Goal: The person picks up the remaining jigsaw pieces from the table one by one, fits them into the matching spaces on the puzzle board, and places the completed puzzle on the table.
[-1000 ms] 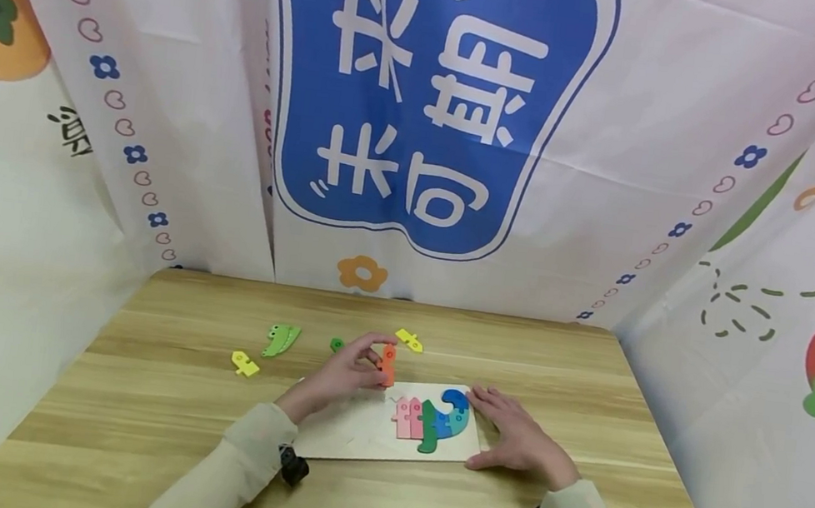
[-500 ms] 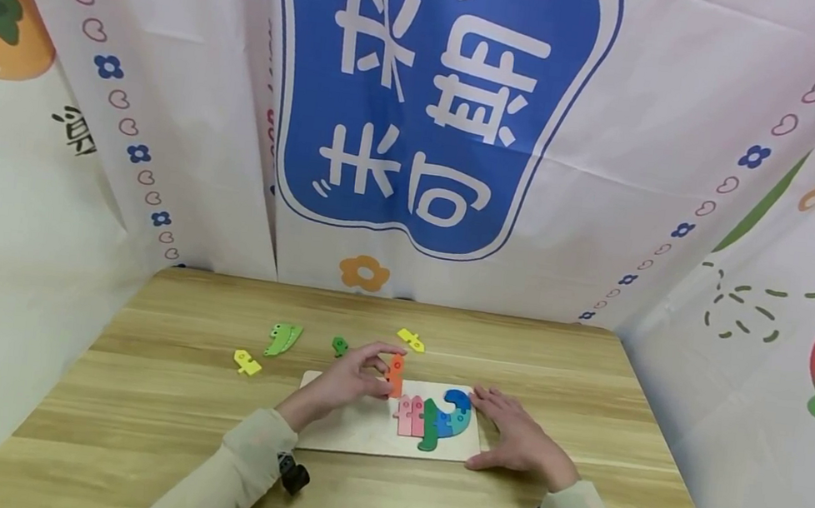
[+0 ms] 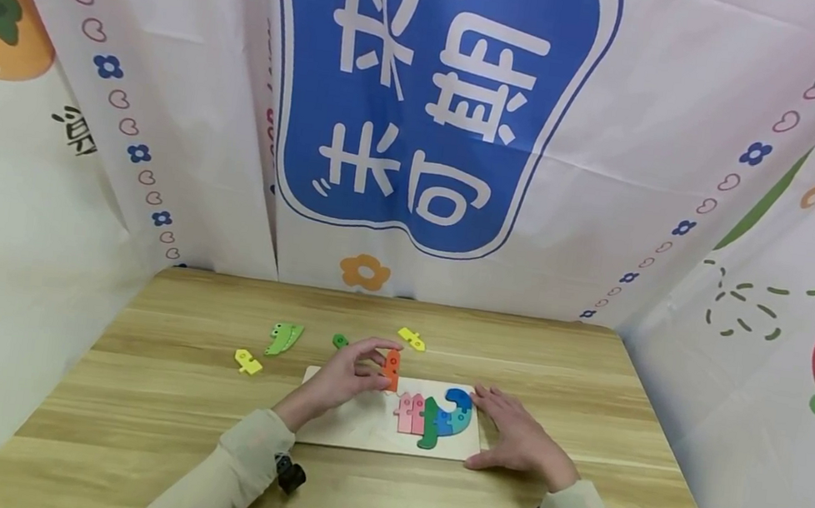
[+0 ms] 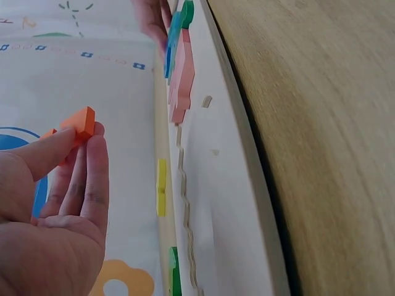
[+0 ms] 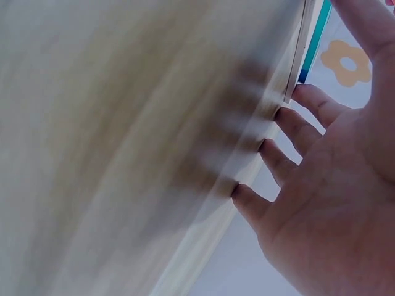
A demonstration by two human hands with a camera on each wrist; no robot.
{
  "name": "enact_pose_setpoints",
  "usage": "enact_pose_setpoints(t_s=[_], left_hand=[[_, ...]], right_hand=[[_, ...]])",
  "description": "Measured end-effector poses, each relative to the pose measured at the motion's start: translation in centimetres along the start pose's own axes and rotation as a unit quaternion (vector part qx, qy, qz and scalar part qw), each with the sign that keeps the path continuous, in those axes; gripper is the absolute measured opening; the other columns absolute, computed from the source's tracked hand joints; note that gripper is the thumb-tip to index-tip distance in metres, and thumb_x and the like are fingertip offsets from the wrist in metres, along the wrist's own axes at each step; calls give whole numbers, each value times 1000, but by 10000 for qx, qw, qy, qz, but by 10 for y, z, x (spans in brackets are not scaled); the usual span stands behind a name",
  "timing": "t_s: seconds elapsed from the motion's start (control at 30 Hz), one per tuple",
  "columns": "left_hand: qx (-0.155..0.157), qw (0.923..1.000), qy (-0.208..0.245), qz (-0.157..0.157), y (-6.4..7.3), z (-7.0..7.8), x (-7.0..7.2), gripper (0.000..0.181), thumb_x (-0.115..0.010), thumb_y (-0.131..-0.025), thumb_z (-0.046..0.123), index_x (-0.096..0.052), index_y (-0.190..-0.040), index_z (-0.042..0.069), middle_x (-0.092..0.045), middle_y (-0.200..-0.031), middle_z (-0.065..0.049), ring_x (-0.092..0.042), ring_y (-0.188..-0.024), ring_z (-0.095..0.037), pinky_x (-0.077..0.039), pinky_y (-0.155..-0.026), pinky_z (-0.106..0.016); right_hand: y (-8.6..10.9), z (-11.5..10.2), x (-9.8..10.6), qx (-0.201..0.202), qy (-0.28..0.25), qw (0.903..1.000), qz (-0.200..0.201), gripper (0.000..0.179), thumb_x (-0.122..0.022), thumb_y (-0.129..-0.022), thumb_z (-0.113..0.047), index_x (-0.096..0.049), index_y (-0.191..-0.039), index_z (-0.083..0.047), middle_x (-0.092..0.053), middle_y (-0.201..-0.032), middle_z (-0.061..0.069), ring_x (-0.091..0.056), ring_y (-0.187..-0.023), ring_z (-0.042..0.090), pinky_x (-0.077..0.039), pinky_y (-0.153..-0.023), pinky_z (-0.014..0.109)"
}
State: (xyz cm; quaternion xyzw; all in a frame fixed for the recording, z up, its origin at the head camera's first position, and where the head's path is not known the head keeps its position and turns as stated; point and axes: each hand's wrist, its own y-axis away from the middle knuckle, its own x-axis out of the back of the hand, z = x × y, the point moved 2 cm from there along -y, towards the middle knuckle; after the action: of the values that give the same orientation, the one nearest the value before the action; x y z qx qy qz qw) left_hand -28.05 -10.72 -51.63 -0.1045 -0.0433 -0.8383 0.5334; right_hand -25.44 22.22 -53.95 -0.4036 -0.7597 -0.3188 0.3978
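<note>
Table (image 3: 131, 424) bears two yellow pieces (image 3: 245, 361); left hand (image 3: 344, 375) pinches one orange piece (image 3: 392, 363).

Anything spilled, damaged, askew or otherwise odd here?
Nothing looks spilled or visibly damaged. One oddity: on the backdrop, the white lettering runs sideways. The green crocodile head and yellow pieces lying off the board merely look unplaced, as does the orange piece that the left hand pinches.

L hand (image 3: 342, 379) pinches orange pc (image 3: 393, 361), R hand (image 3: 518, 436) at board (image 3: 351, 429) edge
</note>
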Motion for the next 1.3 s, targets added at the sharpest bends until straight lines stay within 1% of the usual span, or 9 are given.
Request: enact_pose_setpoints(t_s=[0.2, 0.4, 0.57, 0.63, 0.73, 0.87, 1.03, 1.2, 1.3], left_hand=[[161, 9995, 260, -20, -1, -1, -1, 57, -76, -93, 5, -57, -145, 21, -59, -118, -15, -73, -94, -22, -60, -92, -55], [249, 9994, 243, -13, 0, -1, -3, 58, -76, -93, 5, -57, -146, 19, -58, -117, -14, -74, -94, -21, -61, -92, -53], [321, 9994, 46, -71, 2, -2, -7, 55, -74, -94, 4, -57, -145, 17, -57, -117, -15, -72, -94, -21, -63, -88, -44], [402, 9992, -50, -75, 4, -3, -8, 52, -72, -96, 4, -58, -144, 17, -59, -115, -15, -70, -95, -20, -63, -87, -41], [553, 9983, -189, -60, 6, -6, -9, 46, -70, -98, 4, -60, -142, 14, -62, -109, -14, -67, -94, -19, -63, -84, -38], [705, 9970, -317, -14, 8, -9, -12, 44, -70, -97, 4, -62, -140, 9, -66, -104, -12, -66, -91, -17, -62, -82, -35], [677, 9961, -568, 11, 10, -13, -15, 40, -70, -97, 2, -64, -136, 7, -71, -100, -10, -67, -89, -16, -61, -80, -33], [686, 9928, -978, -22, 11, -17, -20, 36, -70, -97, 5, -67, -132, 8, -68, -100, -6, -63, -87, -15, -56, -74, -27], [597, 9914, -1165, -56, 10, -18, -22, 33, -70, -97, 5, -67, -131, 6, -66, -101, -7, -62, -87, -15, -56, -73, -26]], right_hand=[[0, 0, 1, 25, -20, 10000, -32, 108, -89, -75, -55, -40, -159, -8, -27, -170, 14, -20, -158, 42, -15, -126, 64], [1, -1, 2, 38, -51, 10000, -15, 108, -89, -75, -54, -40, -159, -8, -27, -170, 14, -19, -158, 43, -15, -126, 65], [0, 0, 2, 0, -6, 10000, -5, 108, -89, -74, -55, -40, -159, -9, -27, -171, 12, -19, -158, 41, -15, -127, 64], [0, 0, 2, -12, 8, 10000, -7, 108, -89, -74, -55, -41, -159, -9, -27, -170, 12, -19, -158, 41, -15, -127, 64], [0, -1, 1, -27, 0, 10000, -6, 107, -90, -74, -54, -41, -158, -8, -29, -170, 12, -20, -158, 42, -15, -127, 64], [1, -3, 2, -47, -28, 10000, 8, 107, -91, -74, -53, -42, -158, -8, -29, -170, 13, -20, -158, 42, -15, -127, 63], [2, -3, 2, 29, -20, 10000, 64, 107, -91, -73, -50, -43, -157, -6, -29, -169, 15, -21, -157, 44, -16, -126, 64], [1, -2, 1, 31, -31, 10000, 50, 108, -91, -73, -52, -42, -157, -7, -29, -170, 14, -21, -157, 43, -15, -127, 64], [0, -1, 1, 23, -34, 10000, 43, 108, -90, -73, -53, -41, -158, -7, -28, -170, 14, -20, -157, 43, -15, -127, 64]])
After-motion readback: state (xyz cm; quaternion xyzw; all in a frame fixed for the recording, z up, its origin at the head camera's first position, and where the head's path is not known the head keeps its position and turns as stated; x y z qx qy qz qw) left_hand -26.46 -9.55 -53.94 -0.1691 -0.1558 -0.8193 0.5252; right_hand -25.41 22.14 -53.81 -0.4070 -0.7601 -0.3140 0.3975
